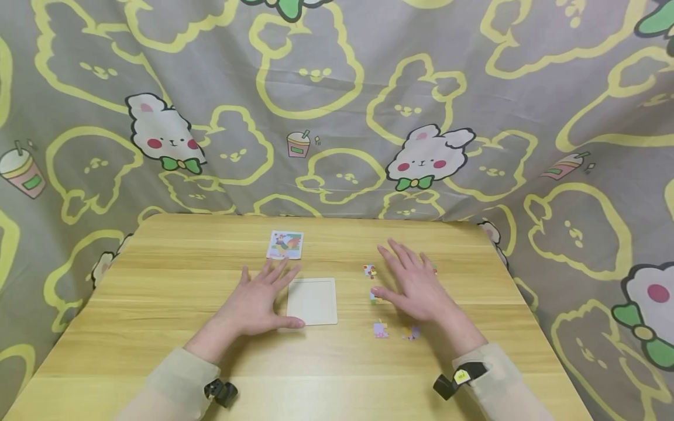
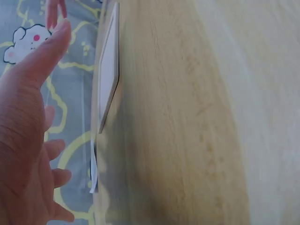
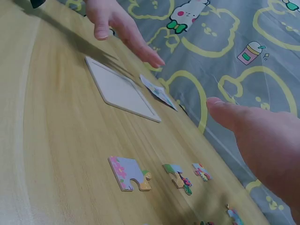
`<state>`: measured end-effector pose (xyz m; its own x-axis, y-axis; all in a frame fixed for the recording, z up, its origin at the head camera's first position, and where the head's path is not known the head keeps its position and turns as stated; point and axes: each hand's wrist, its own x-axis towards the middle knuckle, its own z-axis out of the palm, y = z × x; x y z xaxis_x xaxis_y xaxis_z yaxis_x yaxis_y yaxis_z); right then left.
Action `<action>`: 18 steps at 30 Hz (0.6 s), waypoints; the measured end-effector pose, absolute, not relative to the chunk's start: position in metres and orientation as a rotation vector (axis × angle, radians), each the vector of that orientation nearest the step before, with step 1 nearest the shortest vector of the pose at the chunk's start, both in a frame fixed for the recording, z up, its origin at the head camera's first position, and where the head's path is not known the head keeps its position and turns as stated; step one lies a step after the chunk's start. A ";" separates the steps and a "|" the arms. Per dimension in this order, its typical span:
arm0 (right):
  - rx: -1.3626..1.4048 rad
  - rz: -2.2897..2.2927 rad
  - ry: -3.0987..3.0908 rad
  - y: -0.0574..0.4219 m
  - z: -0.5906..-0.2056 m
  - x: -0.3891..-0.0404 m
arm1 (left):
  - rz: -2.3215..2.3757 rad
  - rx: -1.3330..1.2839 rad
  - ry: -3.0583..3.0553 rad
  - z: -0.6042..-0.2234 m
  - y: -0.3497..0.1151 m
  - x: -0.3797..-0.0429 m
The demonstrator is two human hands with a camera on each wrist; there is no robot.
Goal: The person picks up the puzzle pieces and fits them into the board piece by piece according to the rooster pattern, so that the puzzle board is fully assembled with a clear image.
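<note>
My left hand hovers with fingers spread at the left side of a pale, shallow puzzle tray, its thumb overlapping the tray's lower corner in the head view. Beyond those fingers lies a picture card with a colourful rooster on it. Over on the right, my right hand is held above several jigsaw pieces, fingers extended and nothing in its grasp. A lilac piece with pink flowers and a green-and-orange piece show in the right wrist view. The right hand partly covers other pieces.
Everything lies on a light wooden table. A grey curtain with yellow outlines and white rabbits hangs behind it and along both sides. Small black devices are strapped at the left cuff and right cuff.
</note>
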<state>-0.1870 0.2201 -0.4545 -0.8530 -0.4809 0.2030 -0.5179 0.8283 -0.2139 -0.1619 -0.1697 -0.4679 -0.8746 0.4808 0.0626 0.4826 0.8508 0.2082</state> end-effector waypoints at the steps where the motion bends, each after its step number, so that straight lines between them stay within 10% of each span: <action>1: 0.793 0.413 -2.871 0.220 -0.455 -0.188 | -0.361 -0.782 -3.021 -0.468 -0.170 -0.162; 18: 0.863 0.602 -2.884 0.219 -0.472 -0.202 | -0.620 -0.696 -3.081 -0.481 -0.168 -0.163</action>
